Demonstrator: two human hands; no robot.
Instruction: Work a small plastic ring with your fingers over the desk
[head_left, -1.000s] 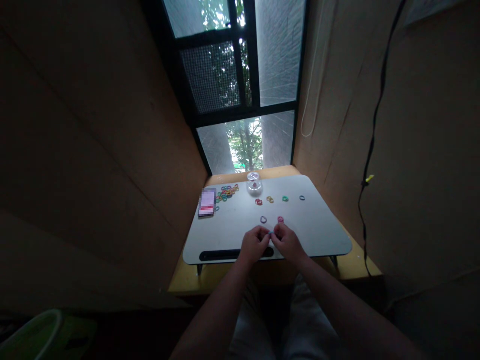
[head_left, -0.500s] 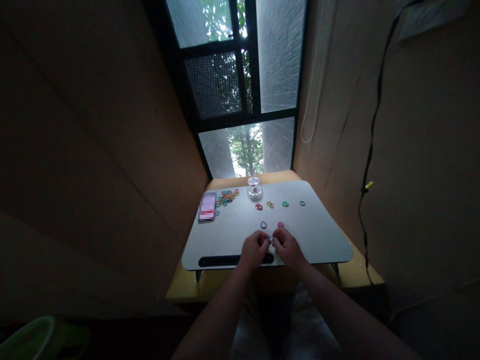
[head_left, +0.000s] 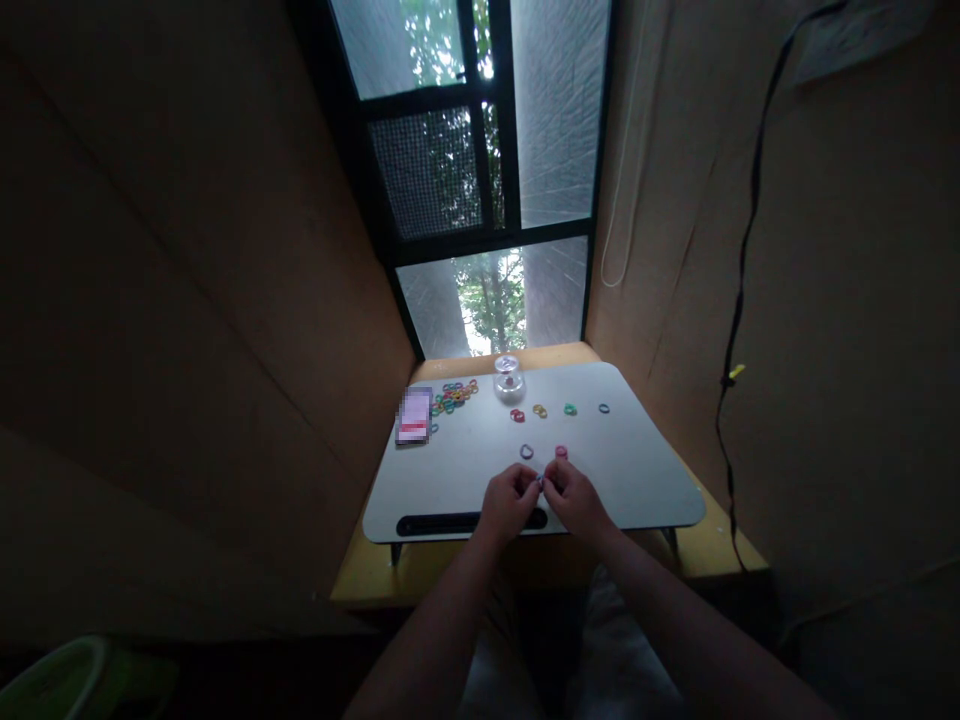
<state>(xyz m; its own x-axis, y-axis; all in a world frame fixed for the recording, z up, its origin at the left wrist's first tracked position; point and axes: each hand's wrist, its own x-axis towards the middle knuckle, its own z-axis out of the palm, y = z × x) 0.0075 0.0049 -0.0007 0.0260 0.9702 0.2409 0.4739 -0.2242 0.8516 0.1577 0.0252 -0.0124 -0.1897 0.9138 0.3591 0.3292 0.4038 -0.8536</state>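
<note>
My left hand (head_left: 510, 503) and my right hand (head_left: 574, 497) meet above the near middle of a white lap table (head_left: 465, 455). Their fingertips pinch a small pale-blue hair tie (head_left: 540, 479), mostly hidden between them. Just beyond the fingers lie a purple hair tie (head_left: 526, 452) and a pink one (head_left: 561, 452). Farther back runs a row of small groups: red hair ties (head_left: 517, 415), yellow hair ties (head_left: 540, 411), green hair ties (head_left: 571, 409) and a single dark blue hair tie (head_left: 604, 408).
A mixed pile of hair ties (head_left: 454, 397) lies at the back left, beside a blurred-out phone-like rectangle (head_left: 415, 416). A clear round container (head_left: 509, 380) stands at the back. A dark slot (head_left: 439, 524) lines the near edge. Walls flank the table; a window (head_left: 491, 300) is behind it.
The fingertips have drawn slightly closer around the pale-blue hair tie, so less of it shows. The other things on the table keep their places.
</note>
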